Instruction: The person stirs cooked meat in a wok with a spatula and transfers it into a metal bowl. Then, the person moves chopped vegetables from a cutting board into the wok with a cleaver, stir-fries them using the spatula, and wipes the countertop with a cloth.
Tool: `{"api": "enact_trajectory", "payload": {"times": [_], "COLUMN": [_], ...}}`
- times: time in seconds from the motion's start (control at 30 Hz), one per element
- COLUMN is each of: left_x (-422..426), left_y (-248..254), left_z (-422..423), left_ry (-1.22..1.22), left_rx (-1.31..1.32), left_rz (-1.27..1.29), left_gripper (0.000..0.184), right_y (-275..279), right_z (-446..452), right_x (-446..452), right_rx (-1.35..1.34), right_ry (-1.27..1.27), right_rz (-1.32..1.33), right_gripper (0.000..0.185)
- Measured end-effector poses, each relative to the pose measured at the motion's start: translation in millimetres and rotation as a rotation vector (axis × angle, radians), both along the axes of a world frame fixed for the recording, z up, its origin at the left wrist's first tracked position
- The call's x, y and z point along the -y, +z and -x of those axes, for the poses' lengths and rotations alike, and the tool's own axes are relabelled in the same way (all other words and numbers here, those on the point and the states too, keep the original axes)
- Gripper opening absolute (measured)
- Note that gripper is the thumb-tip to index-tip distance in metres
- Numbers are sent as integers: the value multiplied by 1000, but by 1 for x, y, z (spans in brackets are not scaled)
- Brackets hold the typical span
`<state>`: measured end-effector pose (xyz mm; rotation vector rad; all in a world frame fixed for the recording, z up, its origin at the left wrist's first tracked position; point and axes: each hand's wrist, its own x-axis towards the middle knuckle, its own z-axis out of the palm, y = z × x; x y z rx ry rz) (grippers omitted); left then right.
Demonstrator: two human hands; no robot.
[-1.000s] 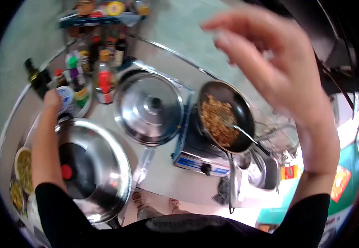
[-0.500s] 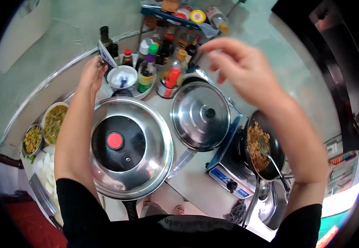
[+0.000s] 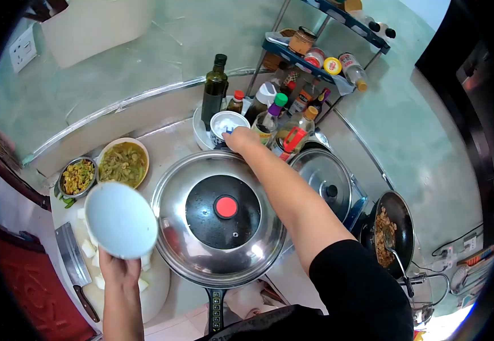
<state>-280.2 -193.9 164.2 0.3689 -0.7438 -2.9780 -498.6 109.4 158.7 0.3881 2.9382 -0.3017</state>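
Note:
My left hand [image 3: 121, 271] holds an empty white bowl [image 3: 121, 220] from below, above the round chopping board with pale chunks [image 3: 89, 248]. My right hand [image 3: 240, 139] reaches across to a small white jar [image 3: 228, 122] of white contents, its fingers closed at the rim on a small blue handle [image 3: 228, 132]. Below that arm sits a large pan with a steel and glass lid [image 3: 170, 238], its knob red.
A cleaver [image 3: 72, 256] lies on the board's left. Behind are a bowl of green food [image 3: 123, 165] and a metal bowl [image 3: 78, 176]. Bottles [image 3: 215, 91] crowd the back beside a rack [image 3: 298, 57]. A wok [image 3: 404, 227] with food and a fork stands right.
My left hand has left the jar area and now holds the white bowl at the lower left. My right hand has come down from the air to the jar. The view has shifted left.

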Motion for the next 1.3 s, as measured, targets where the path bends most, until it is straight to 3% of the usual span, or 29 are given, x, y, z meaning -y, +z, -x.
{"api": "enact_trajectory", "payload": {"times": [0.13,0.3,0.53,0.6,0.63,0.7,0.73,0.8,0.9,1.13,1.3], "left_x": [14,8,-7,-10,-9,-4,-6,-11,-19,-30,-28], "left_y": [-19,-27,-17,-19,-24,-36,-35,-30,-13,4,5], "left_z": [-32,-50,-51,-50,-50,-50,-51,-52,-53,-59,-61], "left_ry": [-33,12,-25,-50,-51,-181,-184,-198,-195,-217,-233], "left_rx": [-94,58,36,32,28,-149,-152,-160,-71,-28,-60], "left_rz": [11,5,19,21,24,26,31,31,52,90,45], "left_gripper": [33,30,28,28,28,35,35,35,33,30,32], "right_y": [-3,-5,-28,-20,-37,-86,-80,-54,-24,31,124], "right_z": [10,11,22,18,28,58,52,27,-2,-50,-134], "right_x": [-1,-12,-17,-16,-25,-49,-49,-45,-39,-63,-112], "right_rx": [3,-104,-165,-153,-157,-161,-165,-52,-75,-78,-75], "right_ry": [-69,-176,-145,-200,-202,-346,-348,-467,-582,-490,-375], "right_rz": [37,100,178,284,287,580,586,990,1213,1345,1444], "right_gripper": [40,38,30,34,34,27,27,16,11,16,19]}}
